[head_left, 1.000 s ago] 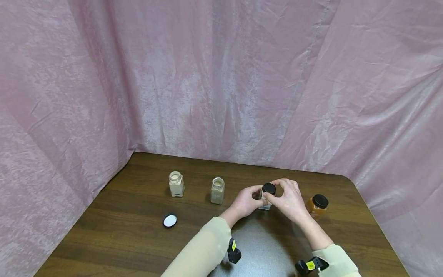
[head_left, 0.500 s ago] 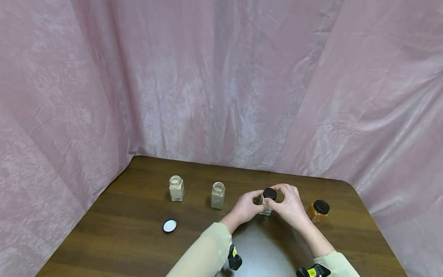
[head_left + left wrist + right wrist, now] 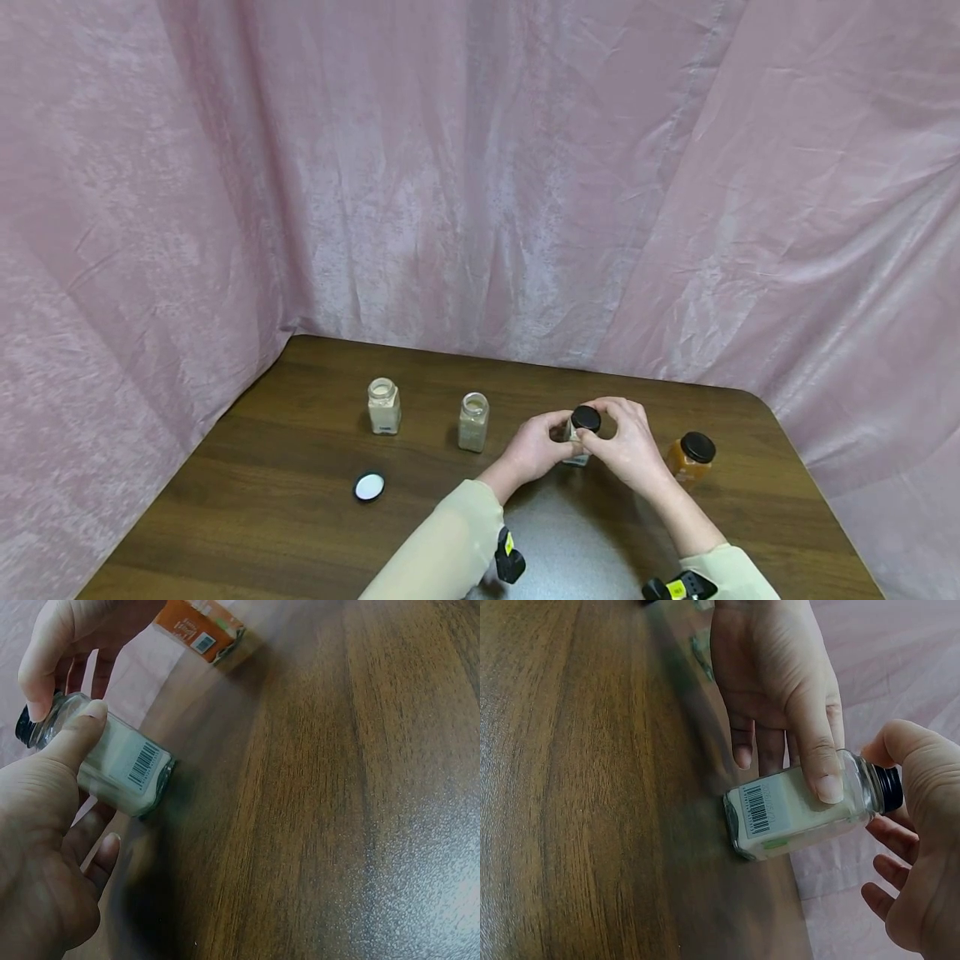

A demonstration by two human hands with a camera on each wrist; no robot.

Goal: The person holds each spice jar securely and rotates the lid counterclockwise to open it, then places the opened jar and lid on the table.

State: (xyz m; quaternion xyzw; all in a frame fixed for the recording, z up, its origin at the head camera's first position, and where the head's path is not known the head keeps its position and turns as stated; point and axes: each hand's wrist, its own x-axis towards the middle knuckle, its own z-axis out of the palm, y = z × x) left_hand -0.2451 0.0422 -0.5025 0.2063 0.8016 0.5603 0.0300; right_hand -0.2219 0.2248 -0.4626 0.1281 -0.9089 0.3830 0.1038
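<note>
A square glass spice jar (image 3: 802,810) with pale powder and a barcode label stands on the table, black lid (image 3: 586,417) on top. My left hand (image 3: 531,451) grips its body from the left, with the thumb (image 3: 86,724) along the glass. The right hand (image 3: 627,443) pinches the lid rim between thumb and fingers. To the left are two uncapped glass jars: a cream-coloured one (image 3: 385,412) and a greyer one (image 3: 472,425). A loose lid (image 3: 369,487), white inside facing up, lies in front of them.
An orange jar (image 3: 691,460) with a black lid stands just right of my right forearm. The brown wooden table (image 3: 247,500) ends at a pink curtain (image 3: 465,183) behind and at both sides.
The head view has tilted slightly upward, so the table and everything on it appears a little lower. Both hands keep their hold on the spice jar and its lid.
</note>
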